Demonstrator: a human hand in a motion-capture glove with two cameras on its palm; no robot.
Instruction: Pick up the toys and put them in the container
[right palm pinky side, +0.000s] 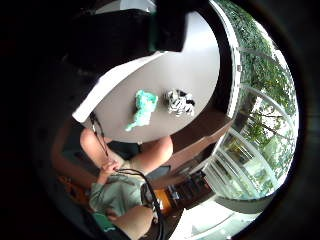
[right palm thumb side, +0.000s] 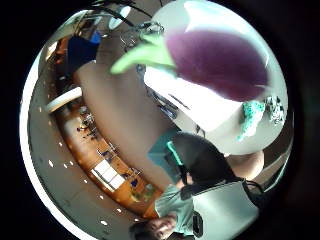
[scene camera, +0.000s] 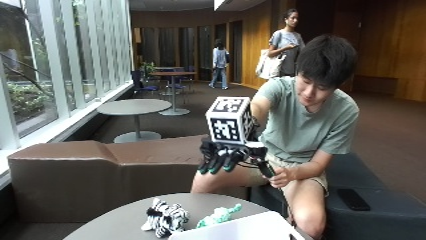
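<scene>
My gloved right hand (scene camera: 226, 156) hangs in the air above the white container (scene camera: 233, 230), fingers curled downward. A purple eggplant toy (right palm thumb side: 215, 62) with a green stem fills the thumb side palm view, close against the palm, and the hand appears to hold it. It is hard to make out among the dark fingers in the outside view. A zebra plush (scene camera: 165, 217) and a teal plush (scene camera: 219, 216) lie side by side on the round grey table (scene camera: 113, 225), just beside the container. Both also show from above as the zebra (right palm pinky side: 180, 102) and the teal toy (right palm pinky side: 143, 107).
A brown bench sofa (scene camera: 80, 170) curves behind the table. The person sits on it at the right, bare left hand (scene camera: 283, 177) resting on the thigh. A dark phone (scene camera: 353, 199) lies on the seat. Windows run along the left.
</scene>
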